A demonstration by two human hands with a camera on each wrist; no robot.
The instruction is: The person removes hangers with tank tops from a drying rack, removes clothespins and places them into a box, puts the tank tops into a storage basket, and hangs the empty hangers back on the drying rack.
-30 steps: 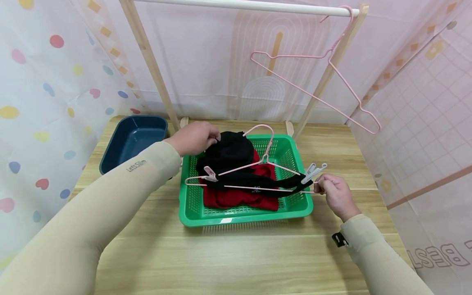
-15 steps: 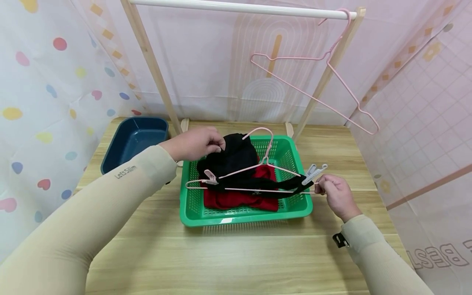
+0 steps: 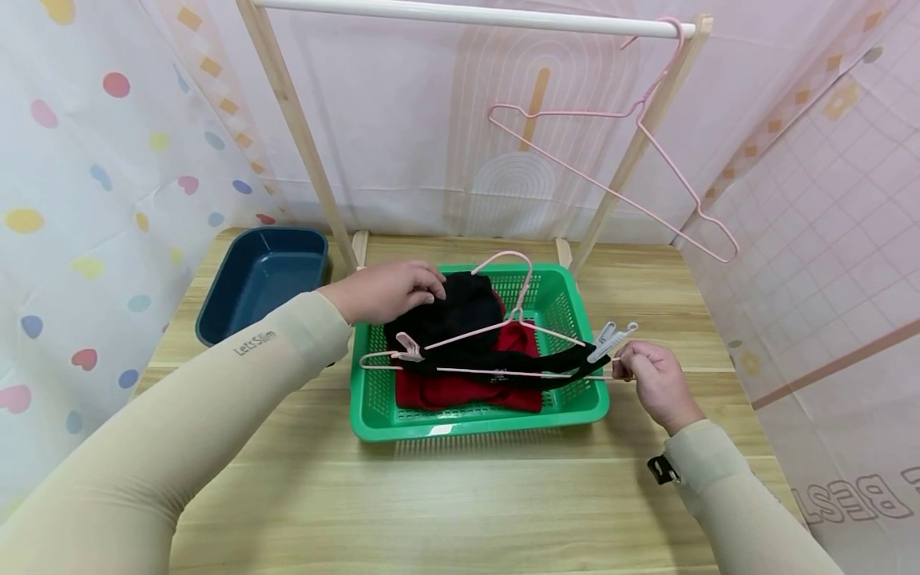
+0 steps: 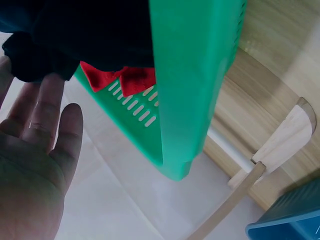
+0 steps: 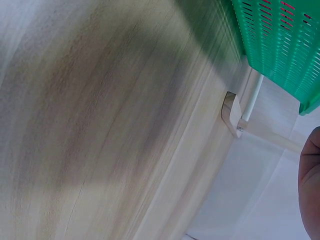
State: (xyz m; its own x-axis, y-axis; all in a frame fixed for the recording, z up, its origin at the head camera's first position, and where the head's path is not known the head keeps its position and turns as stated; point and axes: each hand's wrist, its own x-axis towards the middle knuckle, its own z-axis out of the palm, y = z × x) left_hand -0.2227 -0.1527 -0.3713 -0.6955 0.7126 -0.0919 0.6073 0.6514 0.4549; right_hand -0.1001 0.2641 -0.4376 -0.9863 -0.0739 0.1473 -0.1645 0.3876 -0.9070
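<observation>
In the head view a pink hanger (image 3: 470, 331) lies over the green basket (image 3: 477, 431). A black garment (image 3: 460, 311) is fixed to it by a pink clothespin (image 3: 410, 346) on the left and a pale grey clothespin (image 3: 607, 343) on the right. My right hand (image 3: 654, 379) grips the hanger's right end; the right wrist view shows only part of that hand. My left hand (image 3: 395, 289) is at the garment's upper left. In the left wrist view its fingers (image 4: 45, 110) are extended, with tips touching the black cloth. Red cloth (image 3: 467, 395) lies underneath in the basket.
A dark blue tub (image 3: 216, 295) stands at the back left of the wooden table (image 3: 460, 503). Behind the basket rises a rack with wooden posts (image 3: 298, 136) and a white rail (image 3: 474, 11). Another pink hanger (image 3: 568, 164) hangs at the rail's right end.
My left hand has shifted slightly right and loosened its fingers from the black garment, which now lies lower and flatter. The right hand keeps its grip on the hanger, almost unmoved.
</observation>
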